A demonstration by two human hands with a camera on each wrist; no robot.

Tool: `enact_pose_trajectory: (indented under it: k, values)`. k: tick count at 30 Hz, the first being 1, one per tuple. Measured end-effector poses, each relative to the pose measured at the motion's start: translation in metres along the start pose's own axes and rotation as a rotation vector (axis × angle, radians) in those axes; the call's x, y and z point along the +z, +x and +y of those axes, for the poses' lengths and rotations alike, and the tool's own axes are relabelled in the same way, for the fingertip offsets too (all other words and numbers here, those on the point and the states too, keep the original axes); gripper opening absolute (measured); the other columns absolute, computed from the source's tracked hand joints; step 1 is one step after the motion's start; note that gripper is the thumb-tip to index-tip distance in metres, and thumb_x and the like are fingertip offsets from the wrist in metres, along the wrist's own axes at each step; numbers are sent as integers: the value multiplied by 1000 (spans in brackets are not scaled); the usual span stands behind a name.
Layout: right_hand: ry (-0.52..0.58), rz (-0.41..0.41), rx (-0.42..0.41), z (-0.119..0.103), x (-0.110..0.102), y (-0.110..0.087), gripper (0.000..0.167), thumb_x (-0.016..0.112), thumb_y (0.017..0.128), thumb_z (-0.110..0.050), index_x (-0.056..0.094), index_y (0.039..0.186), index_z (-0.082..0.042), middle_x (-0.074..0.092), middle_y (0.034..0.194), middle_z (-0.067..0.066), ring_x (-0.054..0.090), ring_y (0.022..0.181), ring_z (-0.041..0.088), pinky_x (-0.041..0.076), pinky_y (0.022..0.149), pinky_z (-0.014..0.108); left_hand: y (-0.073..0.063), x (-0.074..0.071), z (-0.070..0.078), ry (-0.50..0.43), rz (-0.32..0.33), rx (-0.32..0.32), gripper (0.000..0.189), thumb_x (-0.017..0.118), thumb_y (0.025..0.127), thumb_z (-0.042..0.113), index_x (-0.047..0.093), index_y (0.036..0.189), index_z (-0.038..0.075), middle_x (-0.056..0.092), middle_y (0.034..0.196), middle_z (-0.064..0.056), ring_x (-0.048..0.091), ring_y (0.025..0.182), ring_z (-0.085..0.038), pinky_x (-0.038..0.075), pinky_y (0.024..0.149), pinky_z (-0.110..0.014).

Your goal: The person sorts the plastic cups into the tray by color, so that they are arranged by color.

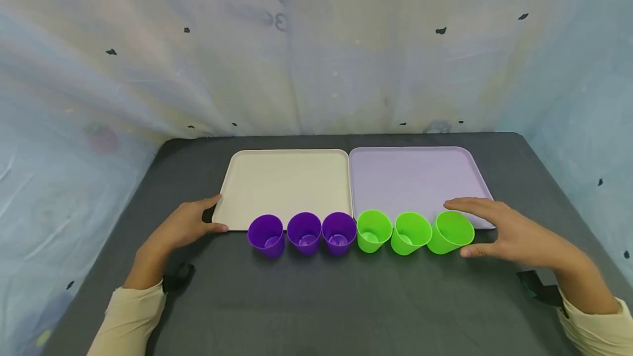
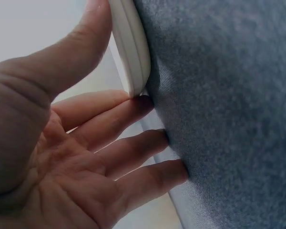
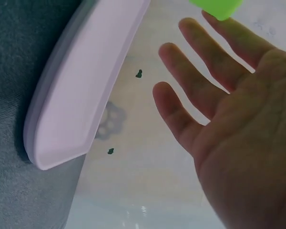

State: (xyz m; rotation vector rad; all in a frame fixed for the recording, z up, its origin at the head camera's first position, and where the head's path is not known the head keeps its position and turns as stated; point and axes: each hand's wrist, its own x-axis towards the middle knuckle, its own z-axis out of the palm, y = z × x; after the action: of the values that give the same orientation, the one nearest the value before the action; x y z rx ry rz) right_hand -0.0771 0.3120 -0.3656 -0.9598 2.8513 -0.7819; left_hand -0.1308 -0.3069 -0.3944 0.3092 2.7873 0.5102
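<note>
My left hand (image 1: 185, 225) is at the left front corner of the cream tray (image 1: 287, 180). In the left wrist view its thumb and extended fingers touch the rim of the cream tray (image 2: 131, 47), while the fingertips reach the dark cloth. My right hand (image 1: 519, 232) is spread around the right side of the rightmost green cup (image 1: 451, 232), over the front right of the lilac tray (image 1: 415, 180). Its fingers (image 3: 195, 78) are spread and straight in the right wrist view, where the green cup (image 3: 219, 5) shows only at the top edge.
Three purple cups (image 1: 304, 235) and three green cups (image 1: 408, 235) stand in one row, mouths up, along the trays' front edges. The two trays lie side by side on a dark grey cloth-covered table (image 1: 321, 301). Pale sheeting (image 1: 336, 70) hangs behind and at both sides.
</note>
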Motion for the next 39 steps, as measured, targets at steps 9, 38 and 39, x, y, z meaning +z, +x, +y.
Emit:
enact_pose_trajectory:
  k: [9,38,39]
  values:
    - [-18,-36,86,0,4,0,81,85,76,-40,48,147,-29,53,144,-13,26,130,-27,21,96,-4,0,1,-2,24,39,-49,92,76,80,55,42,151,7,51,141,-32,46,131,-53,41,103,-65]
    - [-27,202,212,-20,-19,36,73,88,75,-30,54,139,-38,62,122,-18,50,98,-9,39,80,14,-10,-1,-8,34,62,-1,81,70,85,59,48,148,12,55,141,-27,49,130,-51,42,101,-67]
    - [-26,202,224,-23,-19,39,72,88,76,-31,54,140,-37,61,122,-17,49,98,-9,40,80,15,-10,0,-8,33,64,0,81,70,86,59,48,148,12,55,141,-27,49,130,-51,42,101,-67]
